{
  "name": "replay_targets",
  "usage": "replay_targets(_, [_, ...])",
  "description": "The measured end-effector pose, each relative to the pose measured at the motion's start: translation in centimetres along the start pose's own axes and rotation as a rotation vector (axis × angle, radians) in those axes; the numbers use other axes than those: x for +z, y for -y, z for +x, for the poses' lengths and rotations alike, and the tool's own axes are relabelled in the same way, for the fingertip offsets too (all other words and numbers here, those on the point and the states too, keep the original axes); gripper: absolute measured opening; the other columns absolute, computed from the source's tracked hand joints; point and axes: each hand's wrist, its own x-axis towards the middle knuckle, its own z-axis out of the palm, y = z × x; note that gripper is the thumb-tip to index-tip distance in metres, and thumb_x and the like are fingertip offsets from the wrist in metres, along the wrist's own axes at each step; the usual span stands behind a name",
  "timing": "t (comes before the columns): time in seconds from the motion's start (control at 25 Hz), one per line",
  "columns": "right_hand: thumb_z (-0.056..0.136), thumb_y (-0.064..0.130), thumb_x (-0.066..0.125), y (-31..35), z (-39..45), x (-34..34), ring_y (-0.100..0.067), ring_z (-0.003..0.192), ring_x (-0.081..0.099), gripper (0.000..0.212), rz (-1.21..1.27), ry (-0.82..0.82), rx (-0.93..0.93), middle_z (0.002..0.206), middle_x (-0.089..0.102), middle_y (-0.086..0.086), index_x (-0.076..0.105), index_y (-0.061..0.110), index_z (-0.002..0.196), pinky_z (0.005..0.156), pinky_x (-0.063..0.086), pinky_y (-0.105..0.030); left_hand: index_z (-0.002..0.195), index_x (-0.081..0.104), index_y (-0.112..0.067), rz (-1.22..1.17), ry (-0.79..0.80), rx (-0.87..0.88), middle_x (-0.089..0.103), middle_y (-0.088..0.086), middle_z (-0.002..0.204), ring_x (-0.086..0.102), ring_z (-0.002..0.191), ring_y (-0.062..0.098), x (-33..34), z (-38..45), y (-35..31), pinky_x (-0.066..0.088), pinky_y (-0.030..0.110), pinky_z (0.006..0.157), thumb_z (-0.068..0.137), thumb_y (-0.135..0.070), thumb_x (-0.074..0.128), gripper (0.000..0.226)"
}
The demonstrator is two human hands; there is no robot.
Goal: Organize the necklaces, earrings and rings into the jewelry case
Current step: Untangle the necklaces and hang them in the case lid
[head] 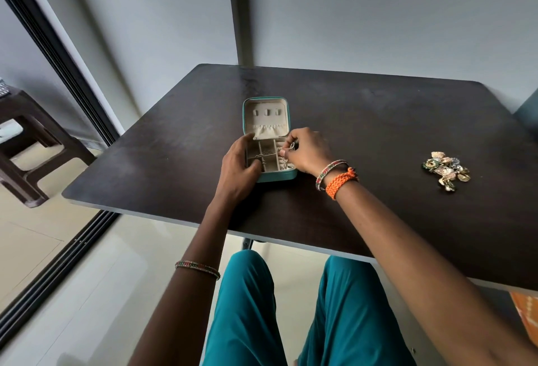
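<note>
while my left hand (pixel 237 170) grips the open jewelry case (pixel 266 138) near the desk's (pixel 378 132) front edge, my right hand (pixel 308 148) pinches a ring (pixel 292 146) over it; loose jewelry (pixel 445 169) lies toward the right edge.

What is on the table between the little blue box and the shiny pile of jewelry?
Only her right hand and bangled wrist beside the jewelry case; then bare table up to the pile, in the head view.

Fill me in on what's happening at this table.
A person is sorting jewelry into an open teal jewelry case on a dark table. The left hand grips the case's left side, while the right hand pinches a small silvery ring over its right compartments. A pile of jewelry waits further right.
</note>
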Motion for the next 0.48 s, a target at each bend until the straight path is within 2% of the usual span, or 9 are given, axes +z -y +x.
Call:
replay_targets(0.16, [0.080, 0.021, 0.069, 1.1, 0.3, 0.8, -0.016, 0.075, 0.061, 0.006, 0.151, 0.109, 0.054, 0.078, 0.066, 0.003, 0.065, 0.017, 0.077, 0.054, 0.044, -0.023, 0.121, 0.056, -0.010, -0.241, -0.111, -0.159, 0.062, 0.006, 0.118, 0.060, 0.105, 0.018, -0.4, 0.1, 0.6, 0.053, 0.021, 0.080, 0.077, 0.004, 0.047, 0.047])
replay_targets(0.28, [0.081, 0.016, 0.068, 1.2, 0.5, -0.2, -0.016, 0.072, 0.058, 0.012, 0.382, 0.131, 0.126, 0.063, 0.058, 0.005, 0.064, 0.017, 0.069, 0.065, 0.056, -0.034, 0.112, 0.061, -0.012, -0.188, -0.129, -0.135, 0.064, 0.007, 0.111, 0.063, 0.100, 0.022, -0.4, 0.2, 0.8, 0.056, 0.035, 0.082, 0.075, -0.007, 0.047, 0.039])
replay_targets(0.36, [0.082, 0.017, 0.068, 1.2, 0.5, -1.2, -0.014, 0.075, 0.056, 0.007, 0.463, 0.149, 0.137, 0.067, 0.058, 0.002, 0.068, 0.011, 0.078, 0.067, 0.052, -0.032, 0.107, 0.063, -0.013, -0.141, -0.170, -0.105, 0.065, 0.004, 0.108, 0.062, 0.096, 0.018, -0.3, 0.2, 0.6, 0.055, 0.036, 0.083, 0.077, -0.013, 0.049, 0.033])
replay_targets(0.48, [0.082, 0.019, 0.071, 1.7, 0.4, -2.8, -0.013, 0.078, 0.054, 0.017, 0.545, 0.169, 0.132, 0.081, 0.063, -0.005, 0.071, 0.005, 0.092, 0.066, 0.045, -0.026, 0.102, 0.067, -0.014, -0.057, -0.224, -0.025, 0.066, 0.005, 0.106, 0.060, 0.094, 0.014, -0.3, 0.1, 0.2, 0.050, 0.028, 0.082, 0.084, -0.011, 0.055, 0.022])
